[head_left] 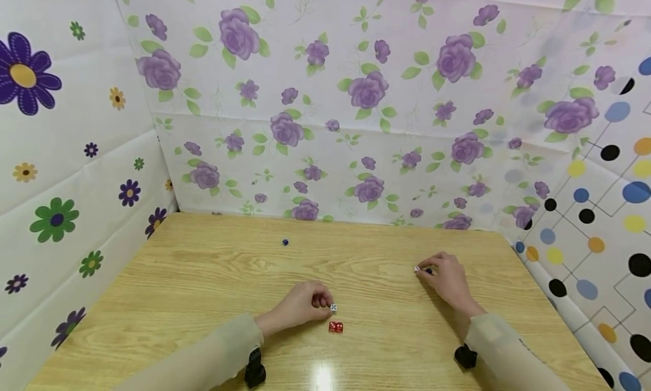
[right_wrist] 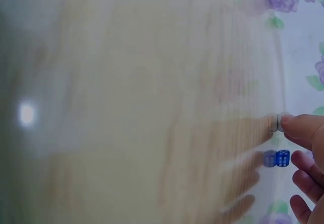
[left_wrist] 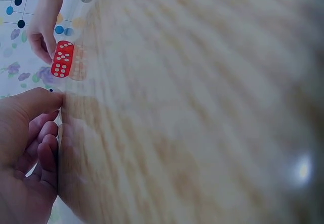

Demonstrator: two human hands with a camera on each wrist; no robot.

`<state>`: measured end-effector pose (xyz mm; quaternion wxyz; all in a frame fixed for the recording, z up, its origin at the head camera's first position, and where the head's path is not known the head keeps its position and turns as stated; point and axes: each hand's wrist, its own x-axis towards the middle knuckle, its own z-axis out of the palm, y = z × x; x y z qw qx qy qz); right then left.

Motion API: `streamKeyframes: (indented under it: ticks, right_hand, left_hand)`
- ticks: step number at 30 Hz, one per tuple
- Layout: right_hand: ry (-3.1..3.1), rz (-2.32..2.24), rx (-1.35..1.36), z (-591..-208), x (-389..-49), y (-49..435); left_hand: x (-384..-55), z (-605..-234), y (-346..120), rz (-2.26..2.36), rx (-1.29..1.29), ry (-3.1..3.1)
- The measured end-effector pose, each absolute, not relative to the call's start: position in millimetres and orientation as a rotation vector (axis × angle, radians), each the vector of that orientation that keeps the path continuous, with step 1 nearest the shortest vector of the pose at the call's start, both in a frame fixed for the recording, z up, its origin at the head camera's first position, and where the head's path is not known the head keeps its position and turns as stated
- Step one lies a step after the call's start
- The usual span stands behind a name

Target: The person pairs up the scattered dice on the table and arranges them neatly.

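Observation:
My left hand [head_left: 304, 305] is low over the table, fingers curled, with thumb and index fingertip at the sides of a white die [head_left: 333, 308]. Just in front of that hand, two red dice [head_left: 335, 327] sit side by side; in the left wrist view a red die [left_wrist: 62, 59] shows beyond the thumb, which hides the white one. Farther right, my right hand [head_left: 448, 279] pinches another white die [head_left: 417, 269] between thumb and index finger, down at the tabletop. A dark blue die [head_left: 429, 271] lies close beside it, under the fingers, and shows its face [right_wrist: 283, 158] in the right wrist view.
A second dark blue die [head_left: 285, 242] lies toward the back of the wooden table [head_left: 203, 266]. Flowered cloth [head_left: 325, 125] hangs along the back edge, with patterned cloth on both sides. Dark wrist devices [head_left: 255, 371] sit at both sleeves.

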<state>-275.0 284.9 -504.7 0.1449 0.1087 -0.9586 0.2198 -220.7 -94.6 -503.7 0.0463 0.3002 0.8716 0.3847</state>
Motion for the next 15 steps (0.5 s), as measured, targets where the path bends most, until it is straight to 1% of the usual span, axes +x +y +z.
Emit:
streamKeyframes:
  ticks: [15]
  right_hand:
    - [-2.751,0.537,0.464,-499.2,-265.5,246.9]
  left_hand:
    - [-220.4,-503.8,-94.4,1.176,0.917,2.667]
